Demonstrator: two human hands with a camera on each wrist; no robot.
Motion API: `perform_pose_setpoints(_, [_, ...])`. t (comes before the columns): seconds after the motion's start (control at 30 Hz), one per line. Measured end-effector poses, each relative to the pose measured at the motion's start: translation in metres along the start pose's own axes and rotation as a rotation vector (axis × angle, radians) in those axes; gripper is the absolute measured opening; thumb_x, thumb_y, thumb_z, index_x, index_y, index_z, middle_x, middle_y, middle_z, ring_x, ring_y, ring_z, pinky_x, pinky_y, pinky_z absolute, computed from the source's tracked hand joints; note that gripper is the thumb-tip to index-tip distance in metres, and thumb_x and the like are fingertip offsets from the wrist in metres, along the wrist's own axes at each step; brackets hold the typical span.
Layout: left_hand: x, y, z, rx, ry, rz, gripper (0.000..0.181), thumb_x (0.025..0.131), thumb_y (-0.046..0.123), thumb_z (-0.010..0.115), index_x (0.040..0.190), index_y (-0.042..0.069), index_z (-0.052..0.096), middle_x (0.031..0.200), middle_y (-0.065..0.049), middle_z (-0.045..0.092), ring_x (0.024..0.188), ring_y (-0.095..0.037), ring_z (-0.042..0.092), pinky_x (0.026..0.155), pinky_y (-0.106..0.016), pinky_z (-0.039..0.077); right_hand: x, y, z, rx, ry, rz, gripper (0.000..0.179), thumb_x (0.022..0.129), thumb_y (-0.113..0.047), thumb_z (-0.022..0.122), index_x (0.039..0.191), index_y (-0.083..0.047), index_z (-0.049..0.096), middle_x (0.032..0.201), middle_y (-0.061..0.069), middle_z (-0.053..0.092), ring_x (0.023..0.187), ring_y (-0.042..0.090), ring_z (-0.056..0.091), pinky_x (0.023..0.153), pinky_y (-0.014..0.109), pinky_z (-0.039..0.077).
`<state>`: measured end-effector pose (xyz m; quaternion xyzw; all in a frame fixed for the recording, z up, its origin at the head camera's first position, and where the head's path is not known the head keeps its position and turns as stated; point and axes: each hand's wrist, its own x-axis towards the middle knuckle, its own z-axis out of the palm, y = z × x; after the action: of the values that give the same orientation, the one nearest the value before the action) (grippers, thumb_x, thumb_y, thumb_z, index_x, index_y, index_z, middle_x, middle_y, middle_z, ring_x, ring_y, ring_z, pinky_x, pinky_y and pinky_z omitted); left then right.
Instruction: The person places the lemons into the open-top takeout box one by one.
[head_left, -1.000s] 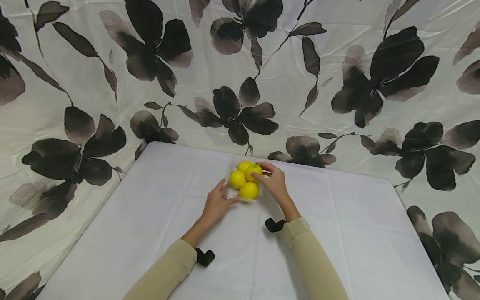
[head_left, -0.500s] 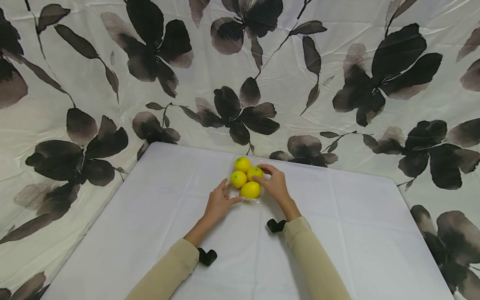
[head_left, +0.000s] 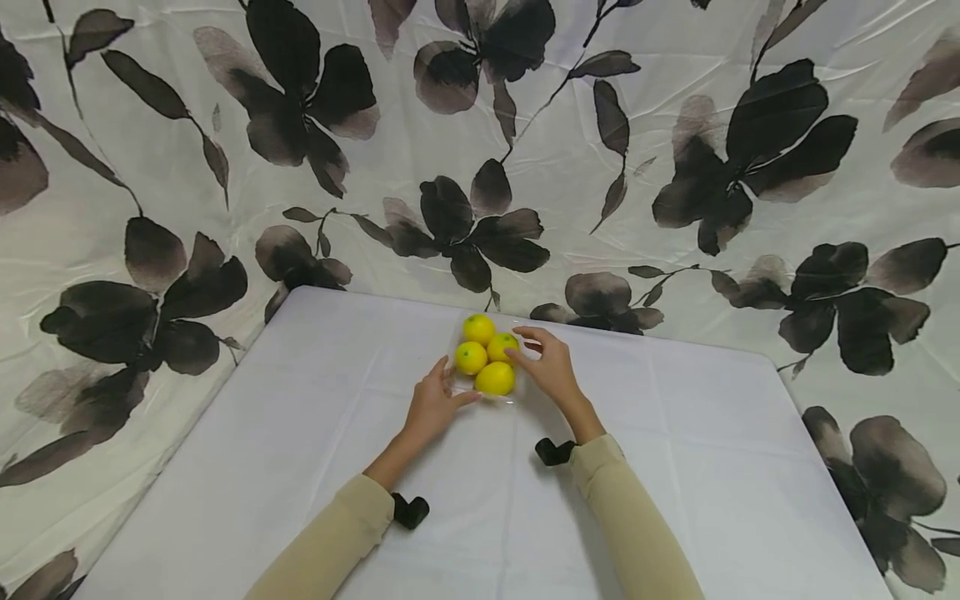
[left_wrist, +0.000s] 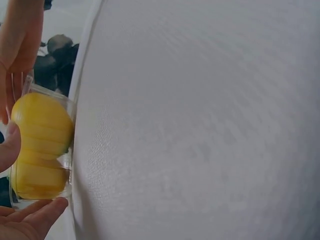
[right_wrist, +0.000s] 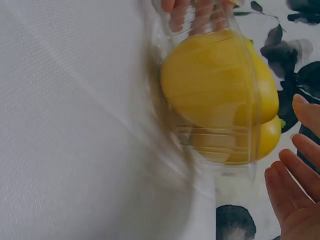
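Observation:
Several yellow lemons (head_left: 495, 379) sit close together in a clear plastic container (right_wrist: 220, 145) near the far edge of the table. My left hand (head_left: 432, 408) holds the container at its near left corner, thumb along the near side and fingers on the left side. At the right, my right hand (head_left: 551, 367) is beside the right-hand lemon (head_left: 503, 347), fingers loosely bent. In the right wrist view, the fingers of that hand (right_wrist: 300, 185) show apart from the fruit, with nothing between them. The left wrist view shows lemons (left_wrist: 42, 125) through the container's ribbed wall.
A white cloth covers the table (head_left: 420, 542). Behind it hangs a pale curtain (head_left: 570, 192) with dark flowers. Black wrist devices (head_left: 410, 511) sit at both sleeve cuffs, low over the cloth.
The right-hand lemon has settled lower in the container, and the back lemon has shifted toward the back left. My right hand's fingers have loosened from the lemon. The left hand stays at the corner.

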<state>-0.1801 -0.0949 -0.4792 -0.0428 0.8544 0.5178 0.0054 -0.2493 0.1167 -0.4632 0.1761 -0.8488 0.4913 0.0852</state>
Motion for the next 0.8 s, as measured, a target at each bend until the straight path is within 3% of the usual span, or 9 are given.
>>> perform_pose_setpoints(0.3, [0.008, 0.0, 0.0, -0.006, 0.001, 0.011, 0.093, 0.085, 0.028, 0.079, 0.153, -0.005, 0.026, 0.145, -0.022, 0.05, 0.11, -0.035, 0.063, 0.096, -0.048, 0.051, -0.001, -0.006, -0.013, -0.048, 0.044, -0.001, 0.035, 0.092, -0.02, 0.071, 0.123, -0.004, 0.066, 0.125, 0.013, 0.066, 0.12, 0.028, 0.06, 0.099, 0.04, 0.052])
perform_pose_setpoints(0.43, [0.01, 0.001, 0.003, -0.013, -0.001, 0.033, 0.093, 0.086, 0.027, 0.078, 0.153, -0.007, 0.023, 0.147, -0.023, 0.047, 0.123, -0.04, 0.057, 0.1, -0.05, 0.048, -0.005, -0.003, -0.019, -0.089, 0.064, 0.027, 0.035, 0.094, -0.021, 0.069, 0.124, -0.005, 0.066, 0.126, 0.012, 0.066, 0.119, 0.029, 0.06, 0.099, 0.04, 0.052])
perform_pose_setpoints(0.67, [0.012, -0.004, 0.003, 0.014, 0.014, 0.053, 0.093, 0.086, 0.027, 0.077, 0.152, -0.01, 0.022, 0.146, -0.024, 0.048, 0.111, -0.035, 0.061, 0.1, -0.049, 0.048, -0.014, -0.001, -0.023, -0.117, 0.055, 0.048, 0.035, 0.095, -0.023, 0.068, 0.125, -0.006, 0.066, 0.127, 0.013, 0.065, 0.121, 0.032, 0.059, 0.099, 0.041, 0.052])
perform_pose_setpoints(0.8, [0.014, -0.003, 0.0, 0.016, 0.009, 0.058, 0.096, 0.086, 0.028, 0.077, 0.153, -0.008, 0.019, 0.148, -0.027, 0.044, 0.132, -0.04, 0.049, 0.11, -0.051, 0.039, -0.017, -0.004, -0.028, -0.125, 0.084, 0.047, 0.033, 0.095, -0.022, 0.067, 0.124, -0.006, 0.066, 0.127, 0.013, 0.066, 0.12, 0.032, 0.059, 0.099, 0.042, 0.051])
